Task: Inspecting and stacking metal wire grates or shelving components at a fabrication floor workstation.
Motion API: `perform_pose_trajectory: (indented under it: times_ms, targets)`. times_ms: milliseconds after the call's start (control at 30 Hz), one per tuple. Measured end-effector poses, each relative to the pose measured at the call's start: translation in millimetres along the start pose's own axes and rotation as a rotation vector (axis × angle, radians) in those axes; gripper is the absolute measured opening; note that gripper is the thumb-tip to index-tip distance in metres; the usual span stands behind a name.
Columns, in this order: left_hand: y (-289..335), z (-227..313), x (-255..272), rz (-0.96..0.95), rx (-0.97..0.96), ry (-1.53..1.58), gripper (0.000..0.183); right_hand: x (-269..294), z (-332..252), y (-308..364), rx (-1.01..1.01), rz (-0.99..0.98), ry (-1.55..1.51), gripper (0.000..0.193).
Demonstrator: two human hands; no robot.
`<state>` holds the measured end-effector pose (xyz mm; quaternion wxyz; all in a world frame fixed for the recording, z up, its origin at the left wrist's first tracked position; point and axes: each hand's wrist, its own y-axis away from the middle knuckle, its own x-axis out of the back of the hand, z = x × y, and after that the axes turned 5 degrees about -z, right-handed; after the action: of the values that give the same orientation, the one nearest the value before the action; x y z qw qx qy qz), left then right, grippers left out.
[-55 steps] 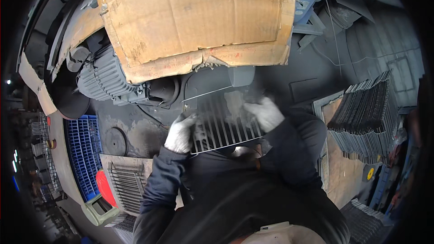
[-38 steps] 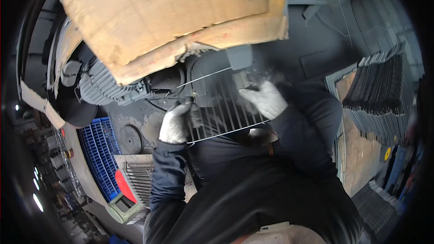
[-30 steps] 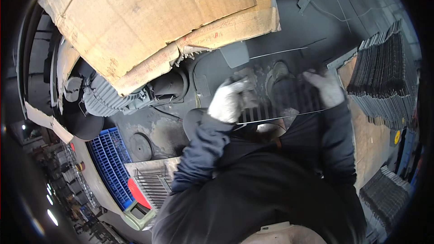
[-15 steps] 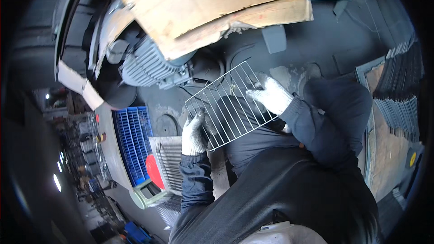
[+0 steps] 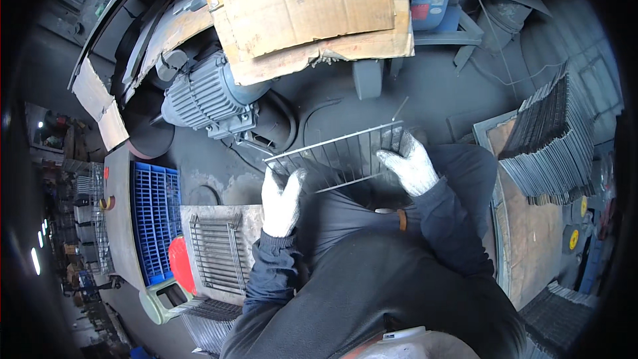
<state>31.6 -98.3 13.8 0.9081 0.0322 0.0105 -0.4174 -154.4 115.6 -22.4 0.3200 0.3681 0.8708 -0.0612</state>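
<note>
Between my hands is a rectangular wire rack (image 5: 332, 141), tilted so that its bars look foreshortened. My left hand (image 5: 282, 203), in a white work glove, grips its left end with the thumb apart from the fingers. At the right end my right hand (image 5: 408, 163), gloved alike, closes on the frame, thumb on the near side and fingers partly hidden behind the wires. The rack is held in the air above my lap. Left of my left hand, more wire racks (image 5: 219, 252) lie on a flat board.
A grey finned motor (image 5: 199, 96) sits ahead on the left, beside cardboard sheets (image 5: 306, 6). A blue plastic crate (image 5: 156, 219) and a red disc (image 5: 179, 262) are at the left. Stacked racks (image 5: 551, 146) stand on a wooden board (image 5: 531, 246) at the right.
The rack has tipped from facing me broadly to a flatter, more edge-on angle, still in both hands. My view has shifted, so the surroundings sit differently in the picture.
</note>
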Motion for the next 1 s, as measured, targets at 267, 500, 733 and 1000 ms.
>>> perform_pose_trajectory:
  times_ms: [267, 500, 733, 1000]
  targets:
    - [4.8, -6.3, -8.0, -0.013, -0.049, 0.016, 0.015, 10.9, -0.9, 2.7, 0.063, -0.032, 0.068, 0.021]
    - [2.0, -19.0, -0.6, -0.034, 0.079, 0.05, 0.013, 7.7, 9.5, 0.0, -0.082, 0.067, 0.178, 0.026]
    - [-1.0, -21.8, -6.9, -0.074, 0.162, 0.119, 0.017, 25.4, 16.2, -2.4, -0.09, 0.04, 0.163, 0.031]
    - [-37.6, -38.9, -3.1, -0.279, 0.473, 0.472, 0.022, 31.2, -35.0, -7.4, -0.31, -0.004, 0.229, 0.034]
